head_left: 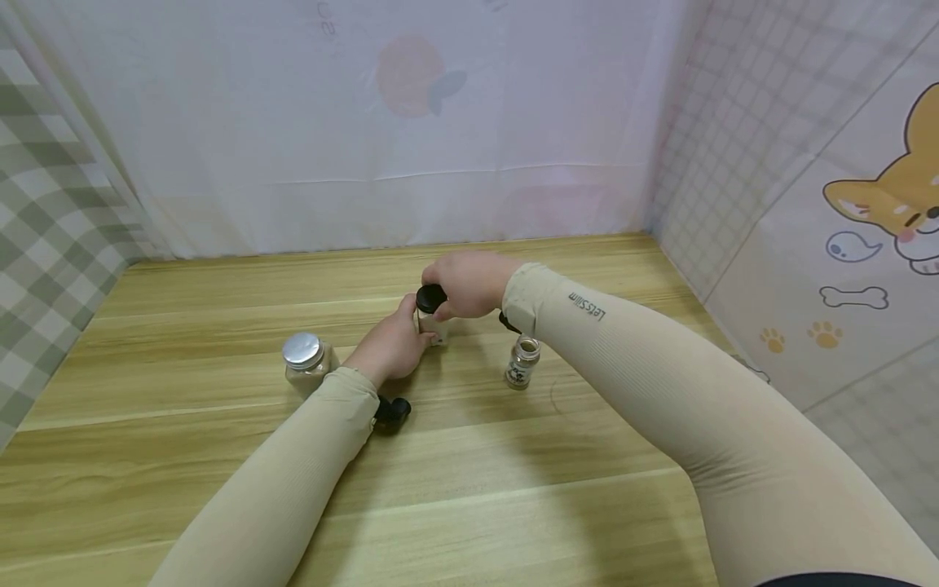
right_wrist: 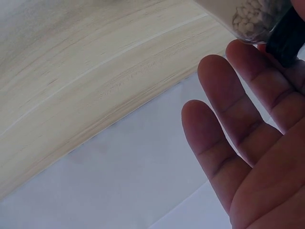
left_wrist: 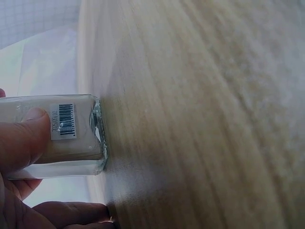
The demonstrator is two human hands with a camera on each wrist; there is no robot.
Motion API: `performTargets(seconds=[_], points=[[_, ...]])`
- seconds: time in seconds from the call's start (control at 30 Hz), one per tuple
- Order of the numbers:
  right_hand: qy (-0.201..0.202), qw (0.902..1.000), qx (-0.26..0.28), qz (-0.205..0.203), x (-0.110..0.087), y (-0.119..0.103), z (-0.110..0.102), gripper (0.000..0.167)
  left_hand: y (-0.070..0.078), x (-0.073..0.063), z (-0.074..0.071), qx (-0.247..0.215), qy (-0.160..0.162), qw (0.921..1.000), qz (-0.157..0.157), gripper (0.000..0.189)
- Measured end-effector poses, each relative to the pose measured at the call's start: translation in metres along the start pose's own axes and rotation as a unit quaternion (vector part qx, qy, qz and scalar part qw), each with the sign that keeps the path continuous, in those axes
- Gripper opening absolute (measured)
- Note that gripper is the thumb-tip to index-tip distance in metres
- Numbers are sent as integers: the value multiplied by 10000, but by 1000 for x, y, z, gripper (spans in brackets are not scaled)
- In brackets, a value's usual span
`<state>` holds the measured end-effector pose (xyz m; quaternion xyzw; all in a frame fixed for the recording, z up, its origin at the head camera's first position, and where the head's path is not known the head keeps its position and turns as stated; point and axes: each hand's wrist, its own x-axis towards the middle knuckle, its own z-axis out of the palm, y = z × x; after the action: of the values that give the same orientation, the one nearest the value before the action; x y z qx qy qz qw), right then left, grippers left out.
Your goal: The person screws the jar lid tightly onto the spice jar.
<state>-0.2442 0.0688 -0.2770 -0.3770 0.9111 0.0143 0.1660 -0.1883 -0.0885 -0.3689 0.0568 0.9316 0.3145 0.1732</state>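
At the far middle of the table stands a square glass jar (left_wrist: 83, 126) with a barcode sticker and a black lid (head_left: 430, 297). My left hand (head_left: 393, 342) grips the jar's body low down, its thumb lying beside the sticker in the left wrist view. From above, my right hand (head_left: 469, 284) pinches the black lid, thumb on the near side. Pale, bean-like pieces (right_wrist: 249, 16) show inside the jar just under the lid. Three of the right hand's fingers (right_wrist: 208, 131) reach out past the jar in the right wrist view.
Left of my left hand stands a larger jar (head_left: 304, 361) with a silver lid. A small labelled glass jar (head_left: 522, 364) with an uncovered mouth stands below my right wrist. White curtain (head_left: 330, 204) borders the wooden table (head_left: 469, 505) behind; a patterned sheet (head_left: 770, 269) hangs at right.
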Motion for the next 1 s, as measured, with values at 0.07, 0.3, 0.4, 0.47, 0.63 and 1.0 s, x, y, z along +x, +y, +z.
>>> performTargets(seconds=[0.07,0.3,0.4,0.47,0.63,1.0], points=[[-1,10000,-11,16,0,0,0,31,0,0,0,-4,4,10000,-4,72],[13,10000,19,15,0,1,1,31,0,1,1,21,26,10000,6,72],[-2,10000,53,20,0,1,1,31,0,2,1,45,20,10000,17,72],[-9,10000,77,30,0,1,1,30,0,2,1,52,13,10000,24,72],[-16,9999,103,70,-1,1,1,30,0,2,1,50,5,10000,36,71],[-63,9998,135,128,-1,0,2,31,0,1,1,72,-2,10000,7,71]])
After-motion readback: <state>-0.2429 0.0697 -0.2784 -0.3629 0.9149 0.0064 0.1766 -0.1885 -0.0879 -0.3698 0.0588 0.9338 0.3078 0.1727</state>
